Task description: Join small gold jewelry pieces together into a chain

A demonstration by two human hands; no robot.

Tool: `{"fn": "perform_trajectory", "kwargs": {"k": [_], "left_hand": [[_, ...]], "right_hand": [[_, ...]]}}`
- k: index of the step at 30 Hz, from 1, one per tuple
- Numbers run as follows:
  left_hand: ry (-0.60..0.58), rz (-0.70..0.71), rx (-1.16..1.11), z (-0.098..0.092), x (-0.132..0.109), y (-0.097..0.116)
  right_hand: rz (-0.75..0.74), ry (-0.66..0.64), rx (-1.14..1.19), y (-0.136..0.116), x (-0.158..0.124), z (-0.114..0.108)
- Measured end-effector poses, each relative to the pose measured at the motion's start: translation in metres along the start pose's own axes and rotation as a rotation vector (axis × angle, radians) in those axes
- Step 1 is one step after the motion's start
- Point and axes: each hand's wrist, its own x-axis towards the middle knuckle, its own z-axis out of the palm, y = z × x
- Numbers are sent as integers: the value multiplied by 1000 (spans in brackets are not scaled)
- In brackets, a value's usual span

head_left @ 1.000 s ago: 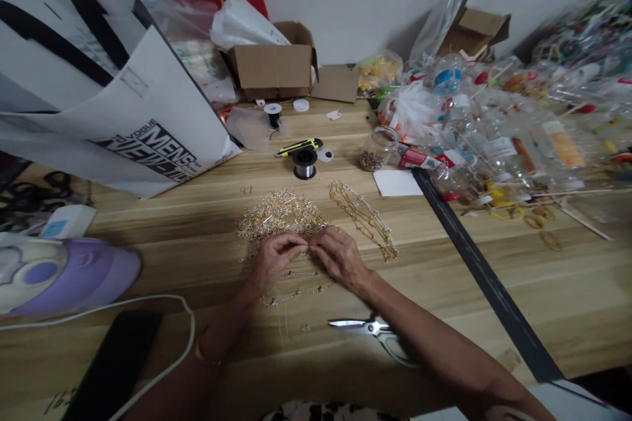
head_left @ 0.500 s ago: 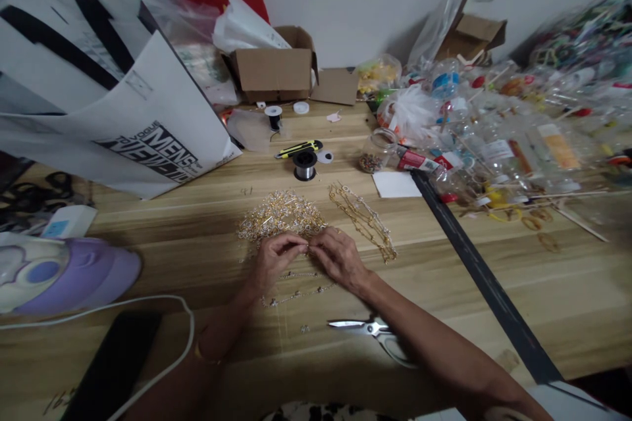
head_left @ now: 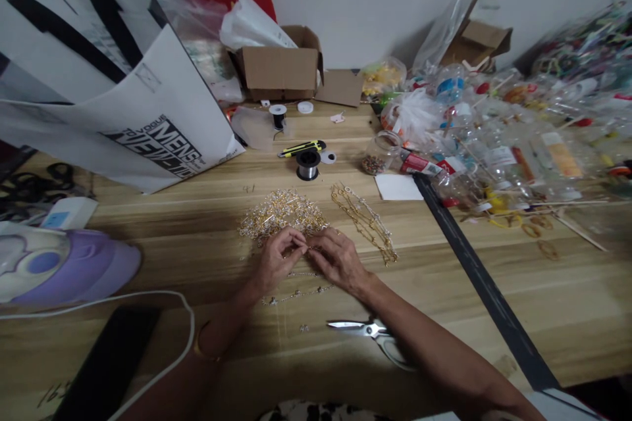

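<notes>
My left hand [head_left: 280, 255] and my right hand [head_left: 342, 259] meet fingertip to fingertip, each in a pinch. What lies between the fingers is too small to make out. Just beyond them is a heap of gold and silver chain pieces [head_left: 276, 210]. A thin silver beaded chain [head_left: 298, 293] lies on the wood below my hands, partly hidden by the right one. Gold and silver beaded chains [head_left: 368, 223] are stretched out to the right. Scissors [head_left: 372, 329], with blades parted, rest near my right forearm, and a tiny metal bit [head_left: 303, 328] lies to their left.
Behind the heap are a wire spool [head_left: 308, 166], a yellow-black cutter knife [head_left: 302, 148] and a jar of beads [head_left: 381, 152]. Plastic bottles [head_left: 508, 158] crowd the right. At left stand a white paper bag [head_left: 162, 125] and a purple appliance [head_left: 99, 270]; a white cable [head_left: 162, 293] crosses below.
My fingertips stay together, with the left hand's fingers shifting slightly. The whole view has tilted a little; the objects on the table keep their places.
</notes>
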Motion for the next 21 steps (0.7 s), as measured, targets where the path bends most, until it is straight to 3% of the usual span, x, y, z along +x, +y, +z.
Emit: {"fn": "perform_trajectory", "kwargs": {"k": [9,21], "left_hand": [[26,-24,-3,0,1,2],[2,38,79,0,1,2]], "right_hand": [[42,44,-151,-3,1,-3],[-16,-11,-83,0,1,2]]}}
